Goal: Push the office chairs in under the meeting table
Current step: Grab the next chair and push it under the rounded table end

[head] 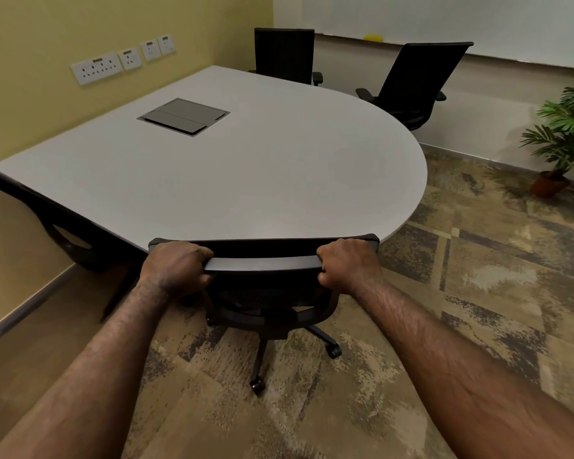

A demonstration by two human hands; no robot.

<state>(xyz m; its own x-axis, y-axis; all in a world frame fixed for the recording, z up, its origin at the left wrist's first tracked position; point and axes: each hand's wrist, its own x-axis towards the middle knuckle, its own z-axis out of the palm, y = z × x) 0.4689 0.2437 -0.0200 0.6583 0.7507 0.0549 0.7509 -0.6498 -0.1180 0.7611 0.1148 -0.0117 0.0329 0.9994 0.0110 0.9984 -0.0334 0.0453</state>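
Note:
A black office chair [262, 256] stands right in front of me, its backrest top against the near edge of the white meeting table [279, 167]. My left hand [176, 266] grips the left end of the backrest top. My right hand [345, 263] grips the right end. The seat is hidden under the table; the wheeled base [262, 359] shows below. Another black chair [284, 54] sits close at the table's far side. A third chair [418, 81] stands angled off the far right curve, apart from the table. A fourth chair [47, 213] is at the left, partly cut off.
A grey cable hatch [183, 116] is set into the tabletop. Wall sockets [123, 59] line the yellow wall on the left. A potted plant [560, 137] stands on the patterned carpet at the right. A whiteboard [444, 18] hangs on the far wall.

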